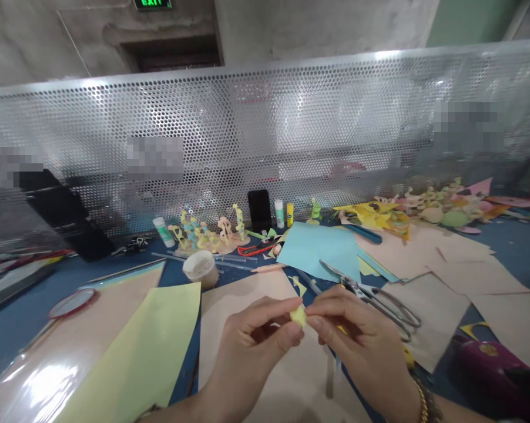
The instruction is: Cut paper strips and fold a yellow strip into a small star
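A small folded piece of yellow paper (297, 316) is pinched between the fingertips of my two hands. My left hand (258, 338) grips it between thumb and forefinger from the left. From the right, my right hand (357, 338) pinches its edge, with a gold bracelet at the wrist. Both hands are above a pale pink sheet (242, 299) lying on the blue table. Open scissors (357, 288) lie just beyond my right hand, near a light blue sheet (320, 247). A larger yellow sheet (146, 346) rests to the left.
Behind the sheets stand a white tub (201, 269), a red cutter (254, 249), glue sticks (279, 214) and a black phone (259, 210). Small paper figures (212, 232) stand at the back left. A purple object (489, 370) is at right. A perforated metal screen (291, 129) borders the table.
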Action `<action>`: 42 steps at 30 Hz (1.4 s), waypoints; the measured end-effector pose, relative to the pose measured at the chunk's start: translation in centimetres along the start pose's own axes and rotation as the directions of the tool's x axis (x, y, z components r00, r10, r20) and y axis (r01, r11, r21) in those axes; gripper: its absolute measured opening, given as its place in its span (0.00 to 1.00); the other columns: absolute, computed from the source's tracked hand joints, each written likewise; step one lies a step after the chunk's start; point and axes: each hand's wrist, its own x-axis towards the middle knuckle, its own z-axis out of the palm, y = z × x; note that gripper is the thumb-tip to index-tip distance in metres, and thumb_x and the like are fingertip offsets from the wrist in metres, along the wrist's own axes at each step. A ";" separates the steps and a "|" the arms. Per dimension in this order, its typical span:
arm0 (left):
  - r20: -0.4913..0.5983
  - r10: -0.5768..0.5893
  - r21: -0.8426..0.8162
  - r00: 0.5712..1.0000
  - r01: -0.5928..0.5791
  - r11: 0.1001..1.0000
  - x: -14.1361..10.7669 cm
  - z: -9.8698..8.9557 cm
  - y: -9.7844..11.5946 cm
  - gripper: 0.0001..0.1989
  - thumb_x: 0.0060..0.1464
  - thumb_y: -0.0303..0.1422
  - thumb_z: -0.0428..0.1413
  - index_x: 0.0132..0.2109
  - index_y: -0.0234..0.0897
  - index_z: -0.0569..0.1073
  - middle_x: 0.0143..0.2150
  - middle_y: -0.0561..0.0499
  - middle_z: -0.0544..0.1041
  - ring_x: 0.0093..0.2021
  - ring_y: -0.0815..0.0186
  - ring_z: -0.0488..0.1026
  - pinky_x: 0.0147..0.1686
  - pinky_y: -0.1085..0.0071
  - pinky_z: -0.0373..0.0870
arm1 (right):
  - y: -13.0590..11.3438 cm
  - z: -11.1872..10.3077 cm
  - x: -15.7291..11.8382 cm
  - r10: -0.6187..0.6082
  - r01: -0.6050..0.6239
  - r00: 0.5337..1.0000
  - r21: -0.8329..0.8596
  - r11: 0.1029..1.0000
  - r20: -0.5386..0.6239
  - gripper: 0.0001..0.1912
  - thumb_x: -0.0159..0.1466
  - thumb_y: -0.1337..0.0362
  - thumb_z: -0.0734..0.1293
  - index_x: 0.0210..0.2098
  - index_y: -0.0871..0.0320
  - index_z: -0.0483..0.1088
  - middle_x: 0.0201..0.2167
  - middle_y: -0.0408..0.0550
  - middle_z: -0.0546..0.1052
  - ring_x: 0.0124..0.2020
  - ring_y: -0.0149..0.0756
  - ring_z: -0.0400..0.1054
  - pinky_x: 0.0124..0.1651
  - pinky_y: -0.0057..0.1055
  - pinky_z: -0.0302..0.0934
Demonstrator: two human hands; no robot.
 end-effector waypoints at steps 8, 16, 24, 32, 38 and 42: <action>0.017 0.020 -0.038 1.000 -0.020 0.999 -0.2 0.3 0.3 0.13 0.49 0.27 0.62 0.41 0.48 0.81 0.28 0.54 0.75 0.28 0.73 0.71 0.29 0.80 0.69 | -0.2 -0.1 0.1 -0.079 0.079 0.997 -0.050 0.996 0.005 0.05 0.61 0.71 0.67 0.32 0.54 0.73 0.27 0.40 0.73 0.29 0.26 0.67 0.31 0.21 0.64; -0.016 -0.043 0.024 0.999 0.044 0.999 -0.1 -0.1 -0.2 0.14 0.48 0.29 0.63 0.43 0.48 0.80 0.32 0.54 0.75 0.29 0.72 0.71 0.29 0.79 0.71 | -0.1 0.2 0.2 -0.058 0.059 0.998 -0.051 0.997 0.006 0.04 0.61 0.69 0.67 0.32 0.54 0.74 0.28 0.40 0.74 0.28 0.26 0.68 0.30 0.19 0.65; 0.026 -0.049 -0.008 0.998 0.050 0.999 -0.3 0.1 0.0 0.18 0.52 0.27 0.59 0.48 0.52 0.77 0.31 0.57 0.73 0.29 0.73 0.73 0.32 0.79 0.73 | 0.5 0.0 0.5 0.052 -0.054 0.998 0.050 0.997 0.042 0.07 0.62 0.68 0.66 0.37 0.52 0.76 0.32 0.43 0.73 0.23 0.24 0.67 0.24 0.21 0.64; 0.036 -0.065 0.023 0.997 0.064 0.998 0.0 0.3 0.2 0.17 0.53 0.26 0.58 0.49 0.48 0.76 0.30 0.57 0.76 0.29 0.74 0.73 0.32 0.80 0.71 | 0.3 -0.1 0.5 0.000 -0.002 0.999 0.051 0.999 0.048 0.07 0.61 0.69 0.67 0.36 0.50 0.75 0.31 0.43 0.74 0.32 0.28 0.69 0.30 0.22 0.65; -0.015 -0.095 -0.092 0.995 0.094 0.991 -0.3 0.5 0.3 0.12 0.52 0.26 0.59 0.43 0.43 0.73 0.28 0.58 0.78 0.28 0.73 0.74 0.31 0.79 0.71 | 0.1 0.0 0.6 0.036 -0.036 0.999 0.053 0.998 0.010 0.05 0.59 0.68 0.69 0.32 0.53 0.77 0.28 0.43 0.74 0.28 0.28 0.68 0.26 0.22 0.63; -0.071 -0.104 -0.058 0.992 0.100 0.993 -0.3 0.4 0.3 0.07 0.49 0.26 0.61 0.37 0.40 0.76 0.25 0.57 0.77 0.27 0.72 0.75 0.29 0.80 0.71 | 0.3 0.1 0.6 0.098 -0.097 0.995 0.074 0.993 -0.013 0.03 0.58 0.66 0.70 0.31 0.54 0.77 0.28 0.44 0.74 0.24 0.28 0.67 0.22 0.22 0.62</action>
